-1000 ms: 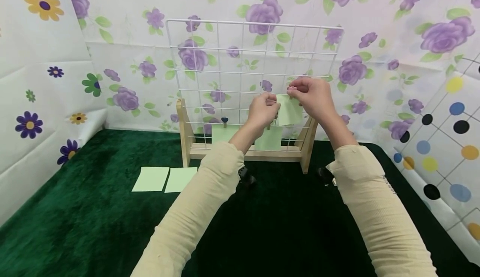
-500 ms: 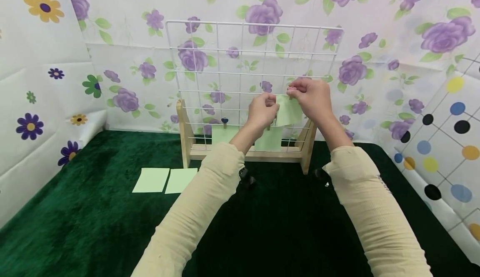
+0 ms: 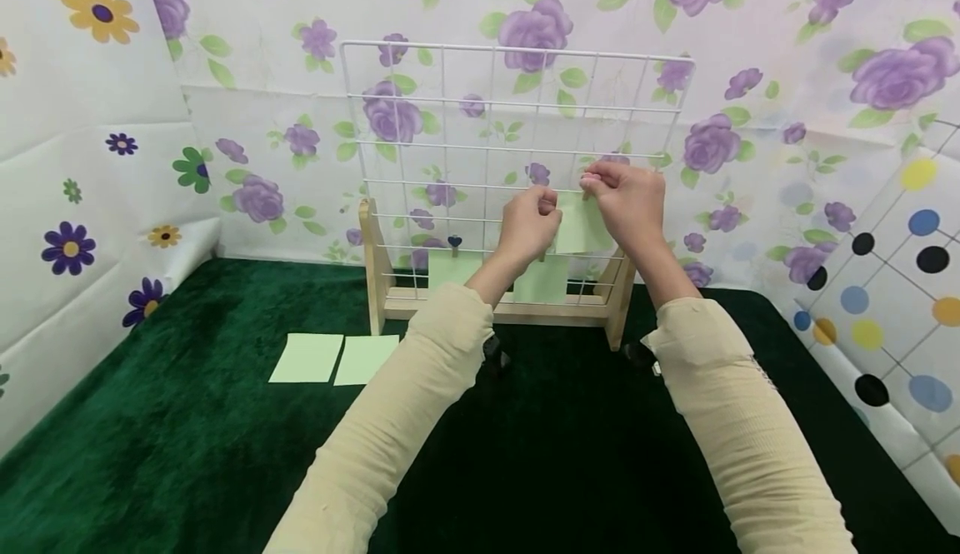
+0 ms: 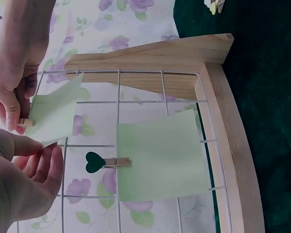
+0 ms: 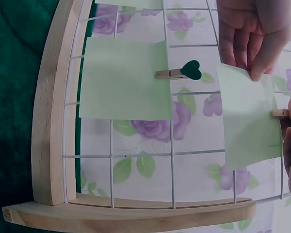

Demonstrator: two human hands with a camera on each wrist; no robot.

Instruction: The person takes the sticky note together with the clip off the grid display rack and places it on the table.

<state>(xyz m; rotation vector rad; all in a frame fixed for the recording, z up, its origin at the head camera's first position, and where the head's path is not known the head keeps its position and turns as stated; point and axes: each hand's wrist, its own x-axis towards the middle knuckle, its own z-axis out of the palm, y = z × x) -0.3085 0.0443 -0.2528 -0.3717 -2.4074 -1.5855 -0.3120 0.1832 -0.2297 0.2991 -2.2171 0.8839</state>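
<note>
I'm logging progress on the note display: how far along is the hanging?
Two green notes already hang on the wire grid. A third note is in hand: the left hand steadies it while the right hand pinches a small peg at its edge. Two notes remain on the green cloth.

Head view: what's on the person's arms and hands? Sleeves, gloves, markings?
Both arms wear long, close-fitting cream sleeves, the left sleeve and right sleeve, ending at the wrists. The right sleeve has small dark lettering near the elbow, too small to read. The left hand and right hand are bare: no gloves, no rings visible.
</note>
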